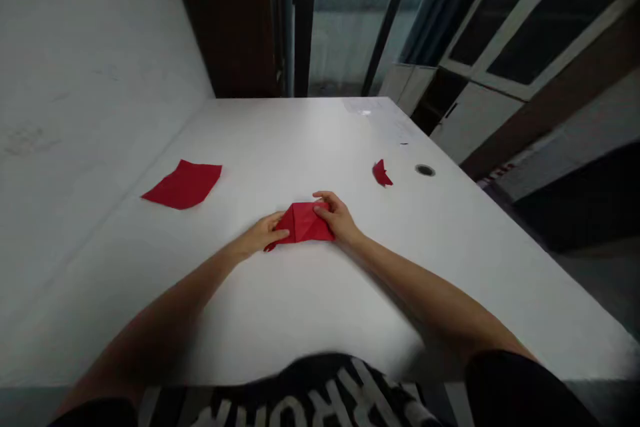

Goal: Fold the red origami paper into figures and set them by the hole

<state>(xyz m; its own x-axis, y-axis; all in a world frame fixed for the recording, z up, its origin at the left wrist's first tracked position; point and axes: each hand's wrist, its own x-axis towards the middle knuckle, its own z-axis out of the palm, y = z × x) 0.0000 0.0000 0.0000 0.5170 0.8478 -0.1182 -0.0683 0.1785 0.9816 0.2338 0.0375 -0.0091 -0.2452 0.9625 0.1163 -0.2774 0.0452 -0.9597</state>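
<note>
A folded piece of red paper (303, 223) lies on the white table (310, 293) in the middle of the view. My left hand (263, 233) pinches its left edge, thumb on top of the paper. At the paper's right side, my right hand (337, 215) has its fingers curled over the upper right corner and presses it down. Both forearms reach in from the bottom of the view.
A flat red paper sheet (183, 184) lies to the left, near the white wall. A small folded red piece (381, 173) sits to the right, beside a round cable hole (425, 170). Behind the table's far edge is a window; cabinets stand at right.
</note>
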